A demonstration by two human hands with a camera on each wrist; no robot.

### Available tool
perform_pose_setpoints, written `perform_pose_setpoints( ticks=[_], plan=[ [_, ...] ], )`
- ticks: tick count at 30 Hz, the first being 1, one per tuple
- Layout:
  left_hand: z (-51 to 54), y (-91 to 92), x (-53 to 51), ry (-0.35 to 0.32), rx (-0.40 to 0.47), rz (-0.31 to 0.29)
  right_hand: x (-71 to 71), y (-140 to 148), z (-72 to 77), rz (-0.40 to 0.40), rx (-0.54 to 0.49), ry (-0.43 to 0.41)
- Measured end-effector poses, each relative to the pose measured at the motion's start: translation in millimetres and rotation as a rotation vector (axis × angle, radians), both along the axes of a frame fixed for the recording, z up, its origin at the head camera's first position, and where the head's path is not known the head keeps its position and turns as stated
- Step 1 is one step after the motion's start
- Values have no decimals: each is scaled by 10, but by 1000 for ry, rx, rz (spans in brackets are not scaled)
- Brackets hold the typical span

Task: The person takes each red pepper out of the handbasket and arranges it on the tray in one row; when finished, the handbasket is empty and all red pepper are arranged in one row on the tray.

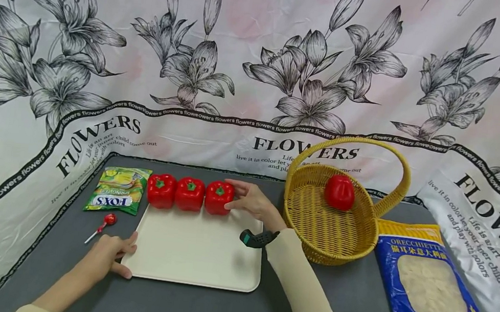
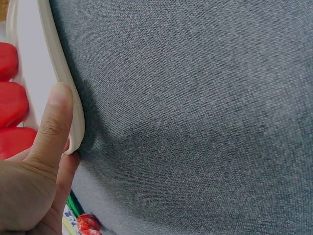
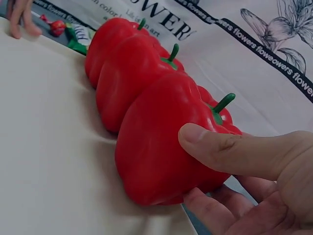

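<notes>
1. Your right hand [image 1: 255, 204] held the end red pepper [image 1: 219, 199] of a row, its fingers clamped on the glossy, lobed body: the thumb pressed one side, with other fingers curled underneath. A stubby green stem stood out from its dimpled crown. A black wristband [image 1: 259, 239] showed below that hand.
2. That pepper was at about 12 o'clock from the middle of the cream tray [image 1: 202, 253], by its far edge. Two matching peppers, the middle pepper [image 1: 189, 194] and the outer pepper [image 1: 161, 191], ran on from it toward 11 o'clock, all smooth and blocky.
3. Your left hand [image 1: 104, 255] was at the tray's 8 o'clock corner. Its thumb and fingers stood apart with the smooth, rounded rim between them; you could not tell whether they clamped it.
4. Beyond that hand, toward 9 o'clock, lay a lollipop [image 1: 110, 219] in a shiny red wrapper, and at 10 o'clock a crinkled green-and-yellow candy bag [image 1: 118, 190].
5. Between 2 and 3 o'clock stood a round, woven yellow basket [image 1: 315, 230] with an arched handle, holding a fourth pepper [image 1: 340, 192].
6. At 3 o'clock lay a flat blue-and-yellow pasta bag [image 1: 436, 290] on the grey, fabric-textured desk [image 1: 158, 308].
</notes>
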State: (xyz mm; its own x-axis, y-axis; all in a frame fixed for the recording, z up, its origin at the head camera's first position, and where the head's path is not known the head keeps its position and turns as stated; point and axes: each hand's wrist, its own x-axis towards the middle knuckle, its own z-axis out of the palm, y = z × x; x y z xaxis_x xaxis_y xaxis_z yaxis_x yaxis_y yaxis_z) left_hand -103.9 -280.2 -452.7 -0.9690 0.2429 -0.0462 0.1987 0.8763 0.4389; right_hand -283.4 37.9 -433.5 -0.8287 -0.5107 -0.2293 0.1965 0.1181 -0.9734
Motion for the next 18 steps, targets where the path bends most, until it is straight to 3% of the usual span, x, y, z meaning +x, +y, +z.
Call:
perform_pose_setpoints(
  ticks=[18],
  plan=[
    [-1, 16, -3, -15, -11, 33, 76, -14, 58, -18, 7, -6]
  ],
)
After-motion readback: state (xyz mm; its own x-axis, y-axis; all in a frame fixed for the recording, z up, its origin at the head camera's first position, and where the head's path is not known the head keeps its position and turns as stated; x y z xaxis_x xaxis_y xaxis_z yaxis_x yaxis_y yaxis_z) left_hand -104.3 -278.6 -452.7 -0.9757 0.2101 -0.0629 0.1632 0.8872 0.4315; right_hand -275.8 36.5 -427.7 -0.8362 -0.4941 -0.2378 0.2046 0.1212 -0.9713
